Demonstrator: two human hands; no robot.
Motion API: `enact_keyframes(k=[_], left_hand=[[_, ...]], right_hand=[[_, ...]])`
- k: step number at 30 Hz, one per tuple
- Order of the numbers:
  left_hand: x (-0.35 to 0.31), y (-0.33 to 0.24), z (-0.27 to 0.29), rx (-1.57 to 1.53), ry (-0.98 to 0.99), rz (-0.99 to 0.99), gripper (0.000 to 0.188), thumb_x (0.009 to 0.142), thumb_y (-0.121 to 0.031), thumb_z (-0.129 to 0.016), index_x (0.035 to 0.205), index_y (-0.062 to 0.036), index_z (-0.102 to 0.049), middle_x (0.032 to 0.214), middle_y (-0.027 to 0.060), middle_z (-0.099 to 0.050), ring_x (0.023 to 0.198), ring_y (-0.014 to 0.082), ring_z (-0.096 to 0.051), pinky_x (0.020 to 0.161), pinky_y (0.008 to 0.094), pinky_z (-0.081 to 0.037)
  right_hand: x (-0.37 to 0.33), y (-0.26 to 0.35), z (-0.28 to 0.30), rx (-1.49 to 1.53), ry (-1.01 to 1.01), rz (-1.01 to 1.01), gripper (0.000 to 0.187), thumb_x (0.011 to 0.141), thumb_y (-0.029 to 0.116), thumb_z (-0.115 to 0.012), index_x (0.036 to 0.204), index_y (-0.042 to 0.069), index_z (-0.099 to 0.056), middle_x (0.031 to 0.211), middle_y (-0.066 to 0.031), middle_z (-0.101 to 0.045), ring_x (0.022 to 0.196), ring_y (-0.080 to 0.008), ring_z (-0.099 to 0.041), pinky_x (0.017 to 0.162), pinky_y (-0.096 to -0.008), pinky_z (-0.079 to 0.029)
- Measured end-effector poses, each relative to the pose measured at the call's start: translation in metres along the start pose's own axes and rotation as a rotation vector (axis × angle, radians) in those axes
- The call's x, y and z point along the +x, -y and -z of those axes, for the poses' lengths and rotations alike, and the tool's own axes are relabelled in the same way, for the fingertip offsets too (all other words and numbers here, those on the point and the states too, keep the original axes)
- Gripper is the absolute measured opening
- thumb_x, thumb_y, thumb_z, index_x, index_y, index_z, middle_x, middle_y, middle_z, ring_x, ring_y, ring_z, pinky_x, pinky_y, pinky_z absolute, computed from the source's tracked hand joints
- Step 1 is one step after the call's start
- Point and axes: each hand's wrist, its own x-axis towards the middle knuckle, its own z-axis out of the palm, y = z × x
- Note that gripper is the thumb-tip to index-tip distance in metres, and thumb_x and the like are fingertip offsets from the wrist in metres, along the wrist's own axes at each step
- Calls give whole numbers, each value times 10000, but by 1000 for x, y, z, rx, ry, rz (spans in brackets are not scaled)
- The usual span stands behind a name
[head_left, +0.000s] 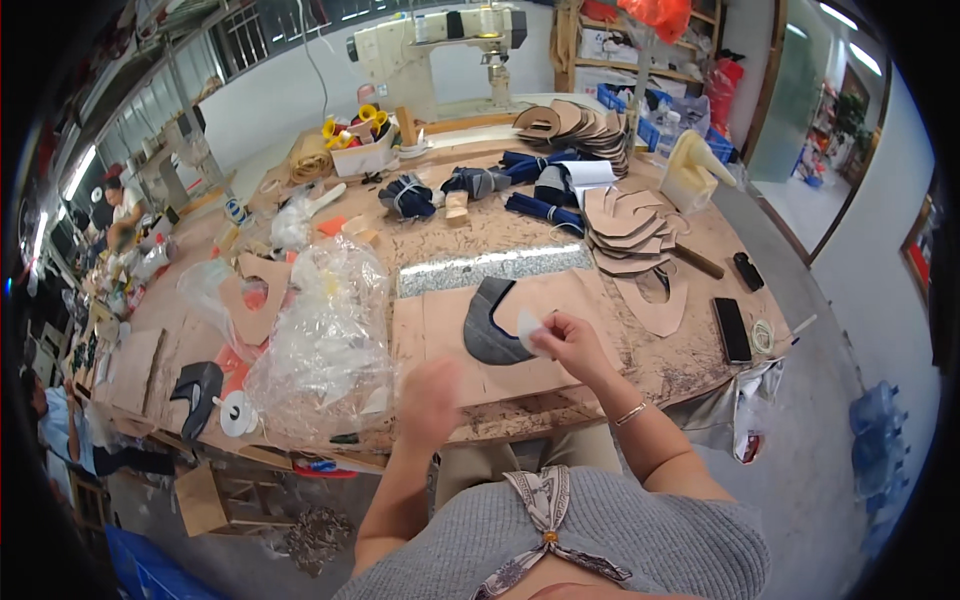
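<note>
A dark grey, curved shoe-upper piece (487, 335) with a navy edge lies on a tan sheet (450, 365) in front of me. At its right side my right hand (572, 346) pinches a small, thin white piece (527, 328) between thumb and fingers. This white piece overlaps the upper's inner curve; whether the two touch I cannot tell. Nearer to me, left of the upper, my left hand (430, 402) is raised near the sheet's front edge. Motion smears its fingers, so any grip there is unclear.
Crumpled clear plastic (325, 330) covers the table's left side, beside another dark upper piece (196, 398). Stacked tan cutouts (625, 232), a hammer-like wooden handle (698, 262) and a black phone (732, 330) lie right. Bundled navy pieces (410, 197) and a sewing machine (435, 60) are behind.
</note>
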Motion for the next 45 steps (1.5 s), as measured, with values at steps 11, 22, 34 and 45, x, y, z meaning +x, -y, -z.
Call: enact_keyframes(k=[11,22,34,45], left_hand=[[17,-46,-84,139,295,193,505,868,-353,-612,1264,-45,-554,1253,157,-533,1113,339,-494,953,442,-390],[44,-12,-69,-542,146,739,419,801,-90,-728,1186,-26,-579,724,12,-592,647,70,-534,596,230,-446],[30,2,-85,-296,231,615,478,761,-73,-755,1201,-19,-576,709,32,-612,732,122,-616,708,261,-501],[24,-11,-87,89,169,378,545,705,-115,-765,1212,-50,-576,1058,129,-601,991,261,-587,894,384,-461]], right_hand=[[-5,-2,25,92,123,-176,179,920,232,-641,918,57,-677,718,29,-614,597,-23,-485,524,-189,-371],[1,9,26,-150,201,-49,362,785,87,-759,1113,23,-617,746,27,-578,673,-54,-519,613,-214,-441],[-7,-11,18,-318,75,-97,418,716,82,-798,1083,2,-614,675,-3,-562,601,-82,-520,545,-241,-442],[-6,-11,12,-696,76,72,458,684,112,-784,1090,32,-588,759,-93,-579,726,-246,-582,687,-357,-480]])
